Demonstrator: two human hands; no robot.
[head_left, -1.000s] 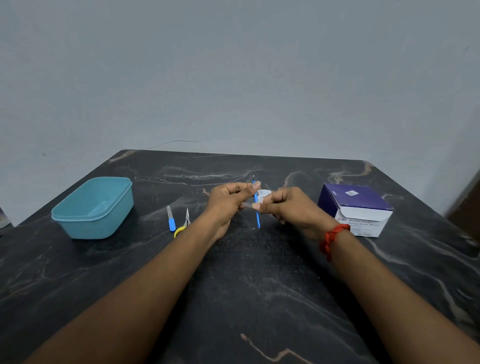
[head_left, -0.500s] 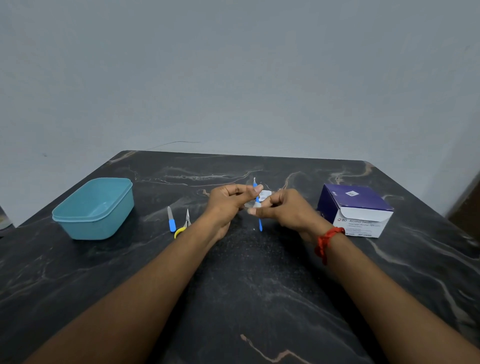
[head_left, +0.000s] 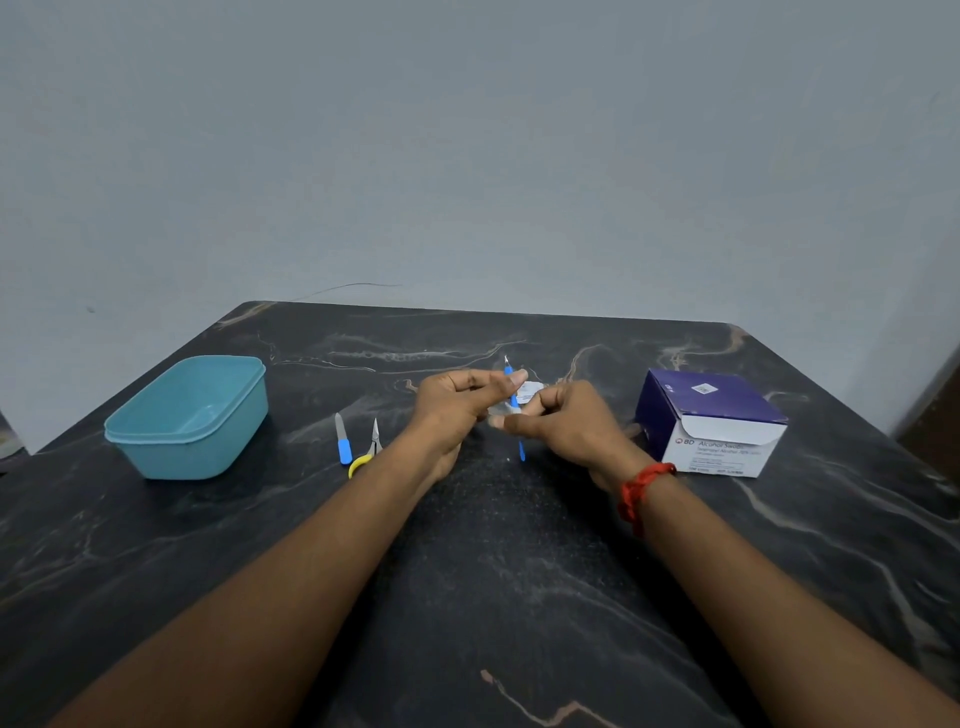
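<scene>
My left hand (head_left: 457, 402) pinches a thin blue-handled tool (head_left: 514, 400) with a metal tip, holding it nearly upright above the middle of the black marble table (head_left: 467, 571). My right hand (head_left: 566, 423) is curled right beside it and pinches a small white swab pad (head_left: 529, 391) against the tool's shaft. The lower blue end of the tool shows below my fingers. A red thread band circles my right wrist.
A teal plastic tub (head_left: 187, 415) stands at the left. A blue-handled nail file (head_left: 342, 439) and a yellow-handled nipper (head_left: 368, 451) lie between the tub and my left hand. A purple-and-white alcohol swab box (head_left: 711, 423) sits at the right. A grey wall stands behind.
Both hands stay together at the table's middle. My right hand's fingers have shifted slightly along the tool with the white pad; the tool stays nearly upright.
</scene>
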